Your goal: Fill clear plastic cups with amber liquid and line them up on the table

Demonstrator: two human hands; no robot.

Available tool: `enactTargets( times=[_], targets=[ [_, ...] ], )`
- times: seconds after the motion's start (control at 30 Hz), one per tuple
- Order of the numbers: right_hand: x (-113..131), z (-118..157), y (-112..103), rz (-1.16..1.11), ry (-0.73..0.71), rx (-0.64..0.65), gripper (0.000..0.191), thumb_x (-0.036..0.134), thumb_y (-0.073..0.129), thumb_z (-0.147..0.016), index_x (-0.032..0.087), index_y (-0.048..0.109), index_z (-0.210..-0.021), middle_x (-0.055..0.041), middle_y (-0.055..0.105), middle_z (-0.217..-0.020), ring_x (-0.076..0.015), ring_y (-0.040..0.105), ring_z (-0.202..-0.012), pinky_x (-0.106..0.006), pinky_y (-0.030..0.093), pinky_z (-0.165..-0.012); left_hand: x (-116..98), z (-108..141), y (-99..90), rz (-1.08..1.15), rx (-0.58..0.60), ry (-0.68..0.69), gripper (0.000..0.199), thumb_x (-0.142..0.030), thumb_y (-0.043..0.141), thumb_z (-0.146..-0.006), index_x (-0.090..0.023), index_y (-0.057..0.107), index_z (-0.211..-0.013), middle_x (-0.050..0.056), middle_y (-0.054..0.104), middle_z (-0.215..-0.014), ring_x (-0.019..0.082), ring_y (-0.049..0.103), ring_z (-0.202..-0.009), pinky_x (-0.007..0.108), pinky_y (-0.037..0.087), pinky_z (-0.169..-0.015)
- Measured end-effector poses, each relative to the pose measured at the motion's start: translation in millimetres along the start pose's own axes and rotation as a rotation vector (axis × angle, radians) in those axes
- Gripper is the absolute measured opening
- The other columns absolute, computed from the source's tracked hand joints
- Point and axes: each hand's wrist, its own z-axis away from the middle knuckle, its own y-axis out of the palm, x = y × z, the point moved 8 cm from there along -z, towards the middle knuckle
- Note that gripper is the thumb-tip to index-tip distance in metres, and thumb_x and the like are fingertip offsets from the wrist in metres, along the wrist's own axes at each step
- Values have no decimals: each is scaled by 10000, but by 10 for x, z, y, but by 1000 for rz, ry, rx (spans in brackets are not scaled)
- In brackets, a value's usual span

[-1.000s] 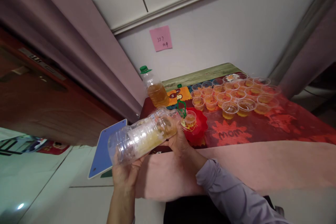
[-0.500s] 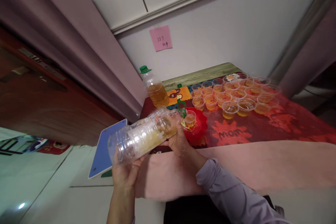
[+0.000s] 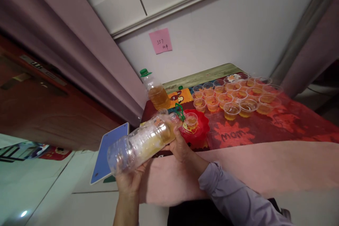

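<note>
Both my hands hold a large clear plastic bottle (image 3: 141,143), tipped so its neck points right, over the edge of a red scalloped plate (image 3: 202,129). My left hand (image 3: 131,178) supports the bottle's base from below. Around the neck end, my right hand (image 3: 178,146) is closed. A little yellowish liquid shows inside near the neck. On the plate stands a clear plastic cup (image 3: 191,120) with some amber liquid, close to the bottle's mouth. A green handle loop (image 3: 180,112) juts up by the neck.
A second bottle (image 3: 157,95), upright with a green cap, holds amber liquid at the table's back left. Several filled cups (image 3: 231,109) stand in rows to the right. A small green cap (image 3: 180,87) lies behind. A blue board (image 3: 106,152) is left of the table.
The bottle's base has dropped slightly and shifted a little left, with both hands still on it. The view has moved slightly. The cups stay where they were.
</note>
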Motion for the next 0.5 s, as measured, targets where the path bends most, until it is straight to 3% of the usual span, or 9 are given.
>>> enactTargets(
  times=[0.1, 0.3, 0.5],
  targets=[
    [-3, 16, 37, 13, -17, 36, 848, 830, 744, -821, 336, 610, -1497, -92, 653, -1571, -404, 597, -1444, -681, 614, -1021, 32, -77, -163, 63, 77, -23, 494, -474, 706, -894, -207, 716, -1309, 158, 821, -1244, 396, 776, -1175, 660, 624, -1002],
    [-179, 35, -32, 112, 48, 43, 883, 827, 743, -811, 310, 574, -1507, -121, 725, -1425, -380, 700, -1273, -593, 658, -903, 119, -42, -327, 218, 275, -18, 531, -437, 643, -962, -297, 648, -1474, 124, 778, -1384, 388, 724, -1315, 685, 536, -1123],
    [-243, 74, -11, 202, -5, 68, 995, 764, 821, -781, 326, 464, -1600, -100, 768, -1288, -317, 768, -1078, -469, 658, -852, 283, 13, -460, 327, 395, 5, 599, -404, 608, -1005, -370, 552, -1600, 88, 689, -1525, 342, 661, -1416, 630, 493, -1199]
  ],
)
